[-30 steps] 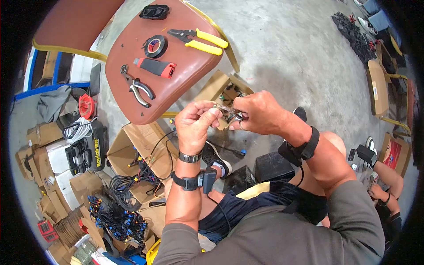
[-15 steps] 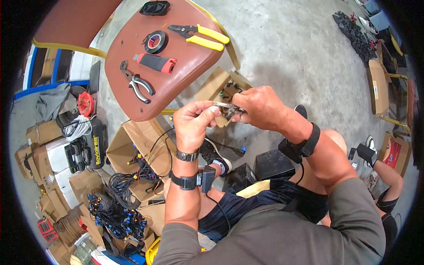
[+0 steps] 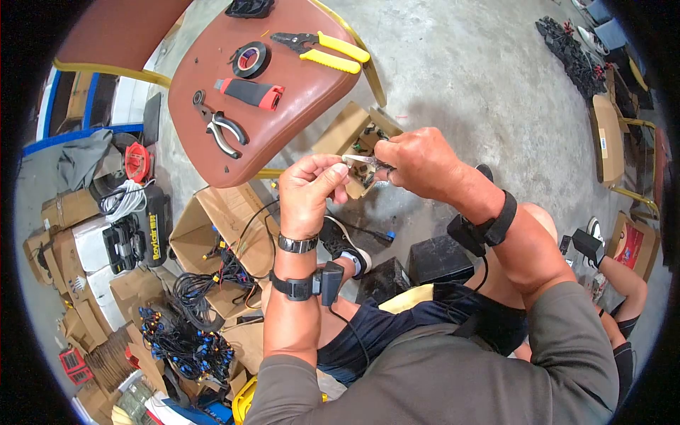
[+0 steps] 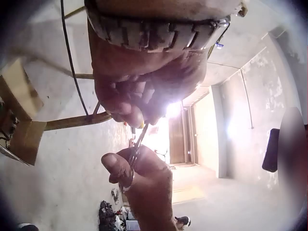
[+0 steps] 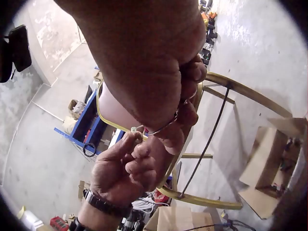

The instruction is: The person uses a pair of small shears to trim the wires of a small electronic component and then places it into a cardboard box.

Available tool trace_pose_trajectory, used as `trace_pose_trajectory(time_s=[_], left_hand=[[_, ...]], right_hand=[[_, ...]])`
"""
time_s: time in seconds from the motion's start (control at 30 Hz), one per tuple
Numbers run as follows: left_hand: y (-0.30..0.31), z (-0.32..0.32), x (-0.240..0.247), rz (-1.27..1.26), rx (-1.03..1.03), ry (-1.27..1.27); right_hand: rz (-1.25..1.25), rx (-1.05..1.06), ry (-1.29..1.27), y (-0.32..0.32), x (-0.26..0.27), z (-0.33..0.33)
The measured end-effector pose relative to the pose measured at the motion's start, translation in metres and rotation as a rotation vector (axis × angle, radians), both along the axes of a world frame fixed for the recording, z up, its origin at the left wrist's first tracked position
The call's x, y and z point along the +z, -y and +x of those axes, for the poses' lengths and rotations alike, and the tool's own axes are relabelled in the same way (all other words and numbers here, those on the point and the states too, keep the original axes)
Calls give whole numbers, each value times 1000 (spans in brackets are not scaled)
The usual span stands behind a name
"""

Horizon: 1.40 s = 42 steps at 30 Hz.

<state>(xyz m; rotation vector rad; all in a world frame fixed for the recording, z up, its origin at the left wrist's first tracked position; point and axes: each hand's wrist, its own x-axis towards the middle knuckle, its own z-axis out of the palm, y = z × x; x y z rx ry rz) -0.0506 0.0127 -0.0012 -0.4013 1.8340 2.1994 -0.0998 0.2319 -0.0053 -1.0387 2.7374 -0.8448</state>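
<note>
My left hand (image 3: 304, 195) pinches a tiny pale, greenish piece (image 5: 134, 129) between thumb and forefinger; its kind cannot be told. In my right hand (image 3: 428, 164) is a pair of small metal scissors (image 4: 137, 148), its finger loops partly hidden by the curled fingers. The blades point toward the left fingertips and reach right up to the pinched piece. Below both hands in the head view sits an open cardboard box (image 3: 338, 133) with small dark parts inside.
On the brown chair seat (image 3: 205, 67) lie yellow-handled wire strippers (image 3: 333, 53), black tape (image 3: 249, 59), a red-and-black cutter (image 3: 251, 93) and pliers (image 3: 218, 126). Bundled cables (image 3: 188, 347) and cartons fill the left floor. Another person's arm (image 3: 627, 283) shows at right.
Both hands have shifted slightly upward in the head view, while the chair and box have also slid up. The scissor blades now show more plainly between the hands.
</note>
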Motion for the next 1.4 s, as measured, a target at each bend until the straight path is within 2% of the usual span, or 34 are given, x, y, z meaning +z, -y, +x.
trace_pose_trajectory(time_s=[0.37, 0.67, 0.97, 1.17, 1.4], left_hand=[[1, -3, 6, 53, -19, 175], [-4, -4, 3, 56, 18, 215], [-8, -4, 4, 69, 6, 178], [-11, -4, 1, 103, 96, 171], [-15, -2, 0, 17, 118, 27]], right_hand=[[51, 11, -80, -3, -1, 0], [121, 16, -166, -3, 0, 0], [50, -4, -101, -2, 0, -1], [45, -20, -58, -1, 2, -1], [28, 21, -4, 0, 4, -1]])
